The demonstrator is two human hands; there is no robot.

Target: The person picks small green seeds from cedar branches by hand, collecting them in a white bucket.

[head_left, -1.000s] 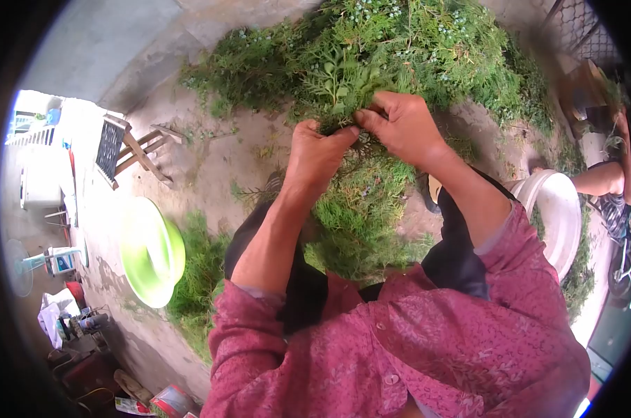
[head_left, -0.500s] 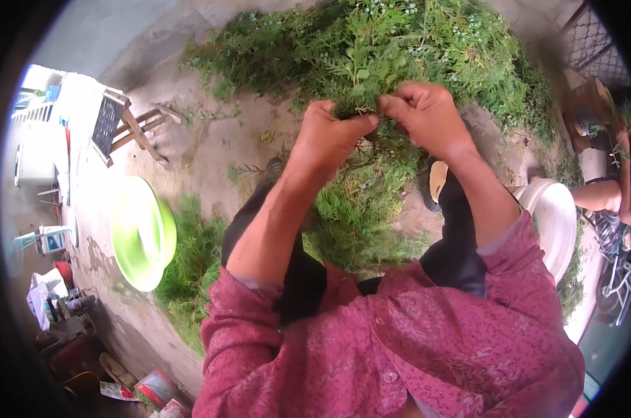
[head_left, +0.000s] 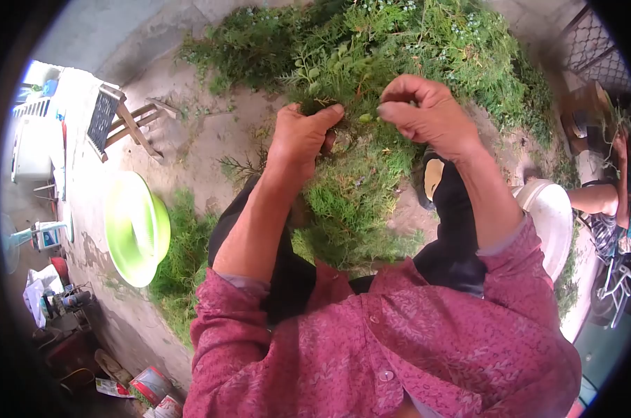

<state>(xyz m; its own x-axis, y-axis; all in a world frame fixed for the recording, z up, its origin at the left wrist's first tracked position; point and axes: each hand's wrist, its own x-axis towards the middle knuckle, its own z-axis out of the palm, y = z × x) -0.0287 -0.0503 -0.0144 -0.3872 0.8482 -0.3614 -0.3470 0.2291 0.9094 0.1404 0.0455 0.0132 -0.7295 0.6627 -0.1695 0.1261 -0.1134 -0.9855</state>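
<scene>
My left hand [head_left: 298, 139] is closed round the base of a leafy evergreen sprig [head_left: 315, 101], with the thumb laid along it. The sprig blends into the greenery behind it, so its outline is hard to follow. Apart from it, to the right, my right hand [head_left: 434, 118] has its thumb and fingers curled together in a pinch. Whatever lies between those fingertips is too small to make out. Below the hands, between my legs, a heap of cut evergreen sprigs [head_left: 343, 209] covers the ground.
A large pile of evergreen branches [head_left: 427, 42] with pale berries lies ahead. On the left stand a lime-green basin [head_left: 114, 230] and a folding stool [head_left: 127, 125]. A white bucket [head_left: 549, 223] is by my right knee. Another person's arm [head_left: 597, 196] shows at far right.
My hands were close together at the sprig and are now apart. The left hand has moved left with the sprig; the right has pulled off slightly to the right.
</scene>
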